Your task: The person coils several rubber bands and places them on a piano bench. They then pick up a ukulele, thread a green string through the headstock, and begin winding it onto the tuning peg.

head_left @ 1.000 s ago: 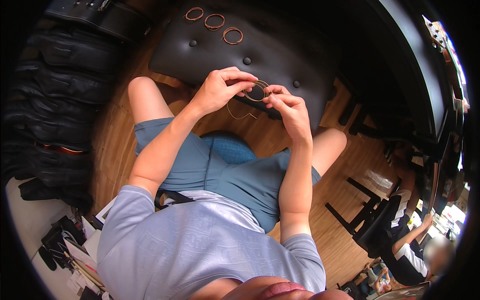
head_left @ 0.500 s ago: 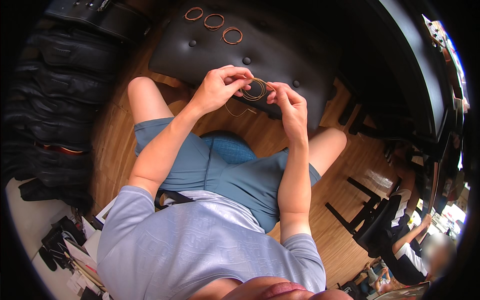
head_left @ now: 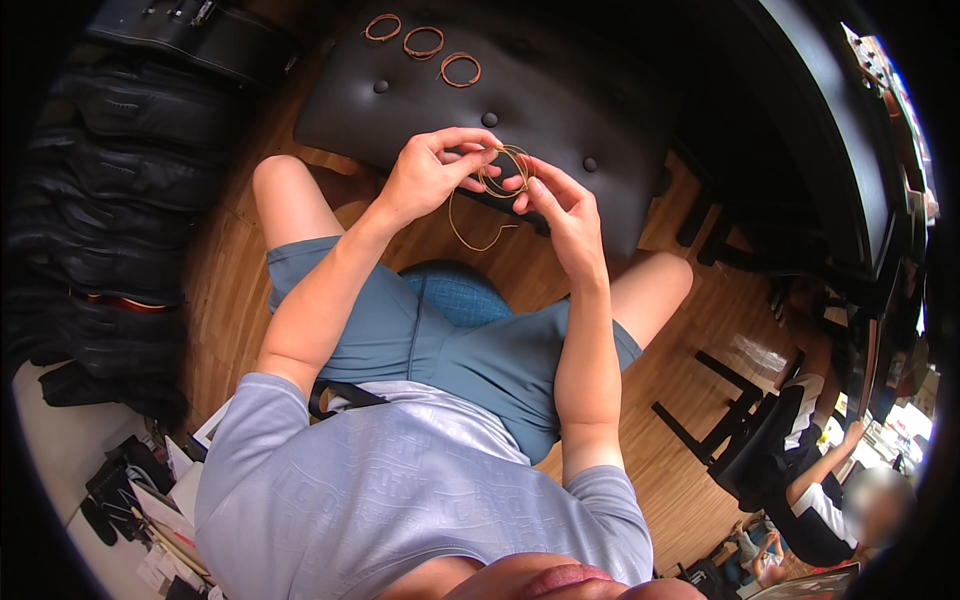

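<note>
A thin, gold-coloured coiled string is held up between my hands, over the near edge of a black padded bench. My left hand pinches the coil's left side between thumb and fingers. On its right side, the fingers and thumb of my right hand close round the loops. A loose end of the string hangs in a curve below my left hand. Three copper-coloured coils, a left one, a middle one and a right one, lie in a slanting row on the bench.
Black padded bags are stacked along the left. A large black piece of furniture stands at the right. A black chair with a seated person is at the lower right. Beneath me is a blue round seat above a wooden floor.
My right hand has moved left and in, from the string's end onto the loops. The loose end now hangs lower, in a longer, rounder curve. The copper-coloured coils stay on the bench.
</note>
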Demonstrator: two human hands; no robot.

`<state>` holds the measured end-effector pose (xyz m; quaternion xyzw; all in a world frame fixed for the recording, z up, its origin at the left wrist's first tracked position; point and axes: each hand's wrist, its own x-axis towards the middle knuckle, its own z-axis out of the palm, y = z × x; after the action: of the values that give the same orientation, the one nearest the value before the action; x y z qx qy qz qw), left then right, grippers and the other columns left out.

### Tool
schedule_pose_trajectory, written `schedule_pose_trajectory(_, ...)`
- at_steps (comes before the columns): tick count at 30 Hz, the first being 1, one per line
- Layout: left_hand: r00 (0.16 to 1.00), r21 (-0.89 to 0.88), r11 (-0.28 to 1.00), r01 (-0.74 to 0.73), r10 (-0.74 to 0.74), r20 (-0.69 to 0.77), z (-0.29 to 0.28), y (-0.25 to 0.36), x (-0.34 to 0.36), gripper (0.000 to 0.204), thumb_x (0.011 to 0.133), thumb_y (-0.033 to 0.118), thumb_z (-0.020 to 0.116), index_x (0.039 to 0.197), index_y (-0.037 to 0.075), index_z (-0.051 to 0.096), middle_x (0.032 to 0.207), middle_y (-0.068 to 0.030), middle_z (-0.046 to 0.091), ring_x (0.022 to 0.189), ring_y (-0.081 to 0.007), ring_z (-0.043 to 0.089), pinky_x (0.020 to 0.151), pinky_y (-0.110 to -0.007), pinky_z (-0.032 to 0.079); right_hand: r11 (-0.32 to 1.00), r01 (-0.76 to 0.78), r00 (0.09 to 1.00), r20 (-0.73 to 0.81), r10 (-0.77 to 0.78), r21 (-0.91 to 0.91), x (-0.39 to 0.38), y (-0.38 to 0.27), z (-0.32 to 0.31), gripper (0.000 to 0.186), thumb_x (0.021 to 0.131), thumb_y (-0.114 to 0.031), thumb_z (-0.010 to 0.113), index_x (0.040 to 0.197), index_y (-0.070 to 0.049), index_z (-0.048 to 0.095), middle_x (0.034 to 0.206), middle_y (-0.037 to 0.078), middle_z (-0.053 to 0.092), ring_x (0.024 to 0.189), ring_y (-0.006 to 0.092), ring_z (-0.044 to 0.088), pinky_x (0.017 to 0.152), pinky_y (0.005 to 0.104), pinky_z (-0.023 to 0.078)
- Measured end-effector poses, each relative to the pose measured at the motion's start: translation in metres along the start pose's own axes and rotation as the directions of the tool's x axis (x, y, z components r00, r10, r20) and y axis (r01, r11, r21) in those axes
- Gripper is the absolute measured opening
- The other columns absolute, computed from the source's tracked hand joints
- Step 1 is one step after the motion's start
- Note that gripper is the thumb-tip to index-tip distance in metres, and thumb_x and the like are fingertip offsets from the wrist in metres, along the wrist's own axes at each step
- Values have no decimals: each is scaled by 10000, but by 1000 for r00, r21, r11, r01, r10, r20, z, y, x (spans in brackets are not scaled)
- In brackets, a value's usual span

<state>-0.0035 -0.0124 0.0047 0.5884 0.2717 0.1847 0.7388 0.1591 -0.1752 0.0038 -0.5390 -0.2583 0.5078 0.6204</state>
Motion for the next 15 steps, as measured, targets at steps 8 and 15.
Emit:
schedule_pose_trajectory(8,998,24,998,-58,57,36,3,-3,-1,198,1026,122,699,1187,37,777,1128,-54,708,1020,-183,757,797,-280,663,996,-23,1000,0,23,-91,-2,2,3,441,1004,-154,736,1385,46,639,1082,64,737,974,127,694,883,294,574)
schedule_pose_trajectory(15,997,56,996,-69,67,41,2,-2,-1,198,1019,111,703,1189,45,782,1119,-53,711,1032,-180,750,800,-283,664,954,-72,992,119,39,290,2,3,-3,384,1038,-214,690,1331,34,672,997,34,716,856,104,642,887,291,555)
